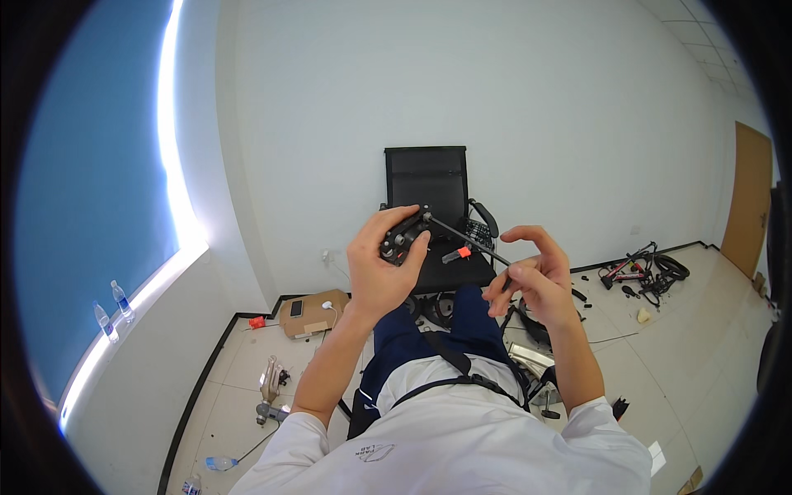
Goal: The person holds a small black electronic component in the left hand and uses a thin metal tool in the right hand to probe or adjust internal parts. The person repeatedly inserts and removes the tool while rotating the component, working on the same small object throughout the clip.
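My left hand (381, 268) is raised in front of me and grips a small black mechanical part (404, 235). A thin black rod or cable (466, 240) runs from that part down to the right, with a small red piece (463, 253) on it. My right hand (532, 276) pinches the far end of the rod between thumb and fingers, the other fingers spread. Below the hands are my lap in dark blue trousers (412, 338) and a black strap across my white shirt.
A black office chair (429, 186) stands against the white wall ahead. A cardboard box (312, 313) with a phone lies on the tiled floor at left, metal parts (271, 388) nearer. A tangle of bicycle parts (648, 272) lies at right. Two water bottles (111, 309) stand on the window ledge.
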Available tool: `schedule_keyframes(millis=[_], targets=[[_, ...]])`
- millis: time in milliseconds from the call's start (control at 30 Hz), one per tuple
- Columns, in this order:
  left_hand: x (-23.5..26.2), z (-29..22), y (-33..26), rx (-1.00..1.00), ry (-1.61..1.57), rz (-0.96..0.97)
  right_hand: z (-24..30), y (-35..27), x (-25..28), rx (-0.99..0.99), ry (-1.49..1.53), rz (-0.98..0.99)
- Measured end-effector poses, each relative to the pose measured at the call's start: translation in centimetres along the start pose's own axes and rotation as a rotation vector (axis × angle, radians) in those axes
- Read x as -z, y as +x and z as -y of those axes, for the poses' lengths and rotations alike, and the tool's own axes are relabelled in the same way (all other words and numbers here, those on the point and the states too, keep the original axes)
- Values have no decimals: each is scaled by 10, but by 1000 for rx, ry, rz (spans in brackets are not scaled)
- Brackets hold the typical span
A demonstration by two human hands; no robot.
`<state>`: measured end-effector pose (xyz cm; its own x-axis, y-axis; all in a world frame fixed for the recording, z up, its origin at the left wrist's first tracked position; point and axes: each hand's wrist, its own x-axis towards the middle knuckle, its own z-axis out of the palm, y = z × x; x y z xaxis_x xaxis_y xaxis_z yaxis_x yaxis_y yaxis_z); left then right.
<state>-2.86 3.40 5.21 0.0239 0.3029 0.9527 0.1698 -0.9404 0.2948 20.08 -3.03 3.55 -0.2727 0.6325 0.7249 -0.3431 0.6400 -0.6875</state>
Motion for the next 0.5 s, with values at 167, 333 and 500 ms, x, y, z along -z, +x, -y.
schedule_keyframes(millis=[167, 333, 500], targets=[[-2, 2, 1, -51, 3, -28, 4, 0, 1, -97, 114, 39], [-2, 5, 1, -66, 5, -34, 6, -7, -2, 140, -357, 69], [1, 3, -1, 3, -10, 21, 22, -11, -7, 301, -888, 138]])
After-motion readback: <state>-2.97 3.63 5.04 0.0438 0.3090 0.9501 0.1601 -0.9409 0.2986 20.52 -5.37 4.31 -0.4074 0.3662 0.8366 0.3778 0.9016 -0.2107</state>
